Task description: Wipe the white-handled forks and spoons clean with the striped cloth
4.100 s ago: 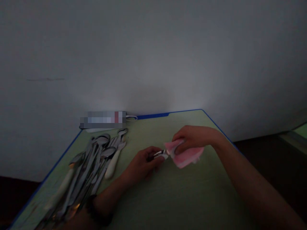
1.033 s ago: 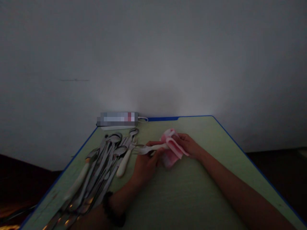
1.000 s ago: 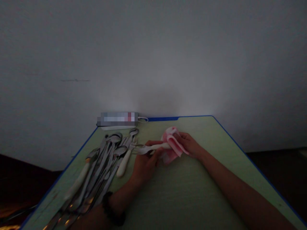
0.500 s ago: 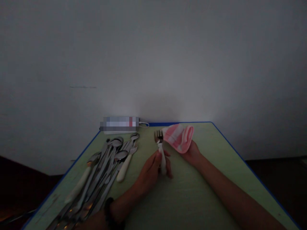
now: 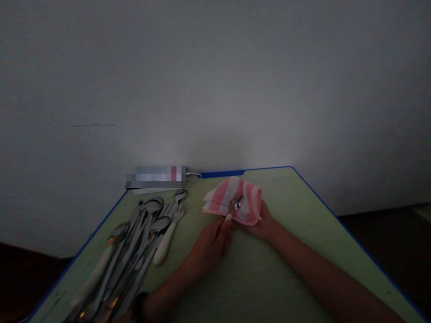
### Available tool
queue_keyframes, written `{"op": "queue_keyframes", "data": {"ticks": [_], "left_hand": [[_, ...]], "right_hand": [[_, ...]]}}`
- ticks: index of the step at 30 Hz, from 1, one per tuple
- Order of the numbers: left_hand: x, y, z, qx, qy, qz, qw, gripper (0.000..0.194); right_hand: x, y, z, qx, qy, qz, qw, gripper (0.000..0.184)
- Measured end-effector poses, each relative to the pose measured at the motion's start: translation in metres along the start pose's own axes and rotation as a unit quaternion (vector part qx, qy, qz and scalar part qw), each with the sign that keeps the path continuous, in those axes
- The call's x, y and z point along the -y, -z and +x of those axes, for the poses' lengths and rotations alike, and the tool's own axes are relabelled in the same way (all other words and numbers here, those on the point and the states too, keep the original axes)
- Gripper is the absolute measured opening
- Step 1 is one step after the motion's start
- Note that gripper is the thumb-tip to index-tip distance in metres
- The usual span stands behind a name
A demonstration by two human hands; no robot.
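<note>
- Two hands of mine are near the middle of a pale green table with blue edge [image 5: 286, 193].
- With my left hand [image 5: 213, 240] I have thumb and fingers closed together on the handle of a small metal fork with a whitish handle [image 5: 238, 205]; its tines point away from me.
- My right hand [image 5: 265, 222] is under and behind a pink-and-white striped cloth [image 5: 218, 199] and supports it; its fingers are hidden, so I cannot tell whether they are closed.
- The fork's head is in front of the cloth; I cannot tell if they touch.
- On my left wrist I wear a dark bracelet [image 5: 138, 307].
- To the left lies a long heap of metal cutlery [image 5: 134, 255], and at its right side one white-handled fork [image 5: 164, 244].
- Behind the heap, near the grey wall [image 5: 215, 89], is a blurred-out box-like object [image 5: 156, 177] with a white cable [image 5: 194, 175].
</note>
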State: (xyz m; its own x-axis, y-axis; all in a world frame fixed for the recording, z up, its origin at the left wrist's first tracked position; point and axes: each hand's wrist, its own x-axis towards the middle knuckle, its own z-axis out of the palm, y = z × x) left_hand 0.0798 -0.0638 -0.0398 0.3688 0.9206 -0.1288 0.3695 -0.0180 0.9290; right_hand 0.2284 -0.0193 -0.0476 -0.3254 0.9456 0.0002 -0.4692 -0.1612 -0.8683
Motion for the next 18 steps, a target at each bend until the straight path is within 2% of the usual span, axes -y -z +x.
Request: {"op": "queue_keyframes", "data": {"ticks": [2, 4, 7, 11, 14, 16, 18], "left_hand": [[0.001, 0.000, -0.001, -0.004, -0.018, 0.021, 1.000, 0.036], [0.002, 0.001, -0.002, -0.009, -0.043, 0.045, 0.998, 0.035], [0.003, 0.002, -0.004, -0.015, -0.065, 0.059, 0.996, 0.034], [0.002, 0.002, -0.005, -0.019, -0.055, 0.043, 0.997, 0.035], [0.002, 0.000, -0.005, 0.002, -0.023, -0.023, 0.999, 0.036], [0.003, 0.000, -0.005, 0.006, -0.001, -0.081, 0.997, 0.034], [0.004, 0.000, -0.004, 0.000, 0.010, -0.118, 0.993, 0.032]], "right_hand": [[-0.005, -0.002, 0.003, -0.014, -0.038, 0.004, 0.999, 0.032], [-0.012, -0.001, 0.005, -0.035, -0.048, -0.017, 0.998, 0.033], [-0.021, 0.002, 0.006, -0.061, -0.004, -0.095, 0.994, 0.036], [-0.026, 0.006, 0.007, -0.117, 0.038, -0.184, 0.975, 0.041], [-0.023, 0.005, 0.008, -0.110, 0.006, -0.101, 0.989, 0.045], [-0.019, 0.003, 0.009, -0.059, -0.016, 0.007, 0.998, 0.043], [-0.015, 0.002, 0.008, -0.019, -0.006, 0.073, 0.997, 0.038]]}}
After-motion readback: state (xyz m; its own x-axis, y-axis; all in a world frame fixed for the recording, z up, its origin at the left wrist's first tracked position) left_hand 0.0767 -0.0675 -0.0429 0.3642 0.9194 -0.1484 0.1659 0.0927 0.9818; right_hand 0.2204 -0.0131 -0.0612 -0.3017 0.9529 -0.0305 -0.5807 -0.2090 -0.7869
